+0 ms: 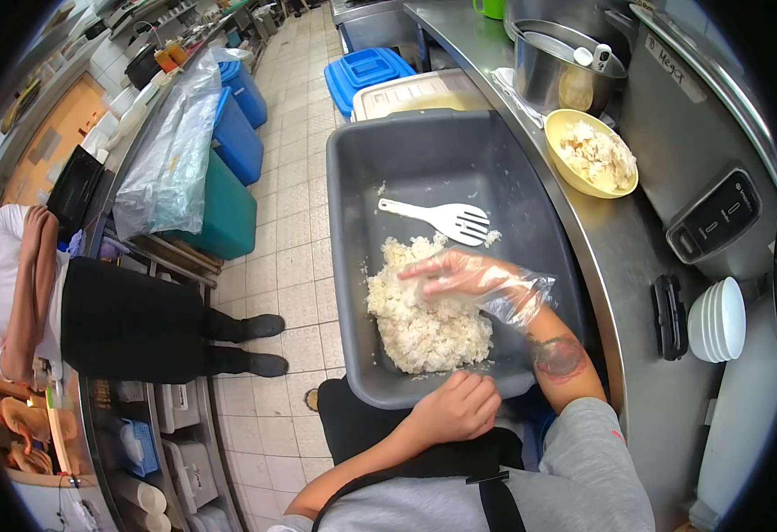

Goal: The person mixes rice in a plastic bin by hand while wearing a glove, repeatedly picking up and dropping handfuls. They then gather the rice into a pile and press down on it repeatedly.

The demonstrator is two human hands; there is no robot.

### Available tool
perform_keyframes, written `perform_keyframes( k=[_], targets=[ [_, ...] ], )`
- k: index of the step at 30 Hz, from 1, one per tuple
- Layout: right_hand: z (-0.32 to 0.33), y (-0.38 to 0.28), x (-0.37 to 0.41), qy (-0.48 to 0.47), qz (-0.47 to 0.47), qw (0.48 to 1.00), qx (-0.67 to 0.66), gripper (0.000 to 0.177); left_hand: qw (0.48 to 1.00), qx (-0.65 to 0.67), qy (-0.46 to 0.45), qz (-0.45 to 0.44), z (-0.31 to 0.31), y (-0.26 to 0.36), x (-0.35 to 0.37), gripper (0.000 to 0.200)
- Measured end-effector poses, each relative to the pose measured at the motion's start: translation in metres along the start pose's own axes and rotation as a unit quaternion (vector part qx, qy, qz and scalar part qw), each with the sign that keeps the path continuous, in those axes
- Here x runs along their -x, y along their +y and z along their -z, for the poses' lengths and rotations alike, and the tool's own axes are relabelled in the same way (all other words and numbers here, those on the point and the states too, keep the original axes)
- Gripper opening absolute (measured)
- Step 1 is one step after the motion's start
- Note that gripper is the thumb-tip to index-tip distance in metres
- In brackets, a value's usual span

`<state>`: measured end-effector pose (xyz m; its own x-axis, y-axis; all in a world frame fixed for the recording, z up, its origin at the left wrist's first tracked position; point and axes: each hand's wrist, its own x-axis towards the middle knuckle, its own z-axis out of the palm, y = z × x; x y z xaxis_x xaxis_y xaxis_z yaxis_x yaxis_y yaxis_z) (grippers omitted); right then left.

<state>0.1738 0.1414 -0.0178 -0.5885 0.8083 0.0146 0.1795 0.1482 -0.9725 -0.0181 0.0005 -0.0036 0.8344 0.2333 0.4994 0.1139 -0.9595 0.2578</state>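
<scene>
A mound of cooked white rice (433, 332) lies in a large grey tub (344, 230) in front of me. My right hand (459, 275), in a clear plastic glove, is over the upper part of the rice, fingers stretched out and slightly apart, holding nothing visible. Just beyond it, a white slotted rice paddle (441, 218) lies in the tub, its head beside the rice. My left hand (456, 408) is bare and closed at the tub's near rim. Its fingers curl under, so whether they grip anything is hidden.
On the steel counter (574, 208) at right are a yellow bowl (597, 182) of rice, a metal pot (539, 75) and stacked white bowls (716, 321). Blue lidded bins (366, 71) stand beyond the tub. Across the aisle, another person (131, 306) stands with arms folded.
</scene>
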Motion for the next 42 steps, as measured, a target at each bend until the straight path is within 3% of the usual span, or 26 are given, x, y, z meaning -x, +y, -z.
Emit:
perform_keyframes(
  k=[2,3,6,7,16,19,25,28,31,34,37,42],
  targets=[
    [-0.002,-0.007,0.005,0.056,-0.054,0.980,-0.181,0.043,1.000,-0.006,-0.006,0.003,0.000,0.000,0.001,0.021],
    [-0.001,0.000,-0.001,0.095,-0.014,0.987,-0.132,0.038,1.000,-0.010,-0.009,0.003,0.000,0.001,0.001,0.021],
    [0.013,0.010,0.003,-0.006,-0.164,0.984,-0.076,0.049,1.000,-0.011,-0.007,0.003,-0.001,0.000,0.001,0.021],
    [0.009,0.023,0.000,0.009,-0.072,0.997,0.038,0.054,1.000,-0.013,-0.005,0.002,0.000,0.000,0.001,0.021],
    [-0.012,0.008,-0.018,0.028,-0.119,0.963,0.241,0.039,1.000,-0.023,0.001,-0.003,-0.001,0.000,0.000,0.021],
    [-0.012,0.021,-0.021,0.042,-0.089,0.965,0.245,0.036,1.000,-0.021,-0.003,-0.001,-0.001,0.000,0.002,0.022],
    [-0.012,0.002,-0.017,0.125,-0.110,0.983,0.073,0.030,1.000,-0.020,-0.005,-0.001,0.000,0.000,0.003,0.023],
    [-0.011,-0.006,-0.017,0.110,-0.154,0.982,0.027,0.031,1.000,-0.021,-0.005,-0.002,0.001,0.000,0.002,0.023],
    [-0.012,0.020,-0.019,0.086,-0.059,0.994,0.019,0.031,1.000,-0.018,-0.008,-0.003,0.000,0.000,0.002,0.023],
    [-0.011,0.025,-0.016,0.130,-0.004,0.990,0.062,0.026,1.000,-0.018,-0.007,-0.003,0.000,0.000,0.003,0.023],
    [-0.009,0.015,-0.018,0.155,-0.116,0.979,-0.064,0.019,1.000,-0.017,-0.006,0.000,0.000,0.000,0.003,0.023],
    [-0.004,0.018,-0.013,0.174,-0.179,0.967,0.047,0.019,1.000,-0.017,-0.011,-0.001,0.001,0.000,0.002,0.023]
  ],
)
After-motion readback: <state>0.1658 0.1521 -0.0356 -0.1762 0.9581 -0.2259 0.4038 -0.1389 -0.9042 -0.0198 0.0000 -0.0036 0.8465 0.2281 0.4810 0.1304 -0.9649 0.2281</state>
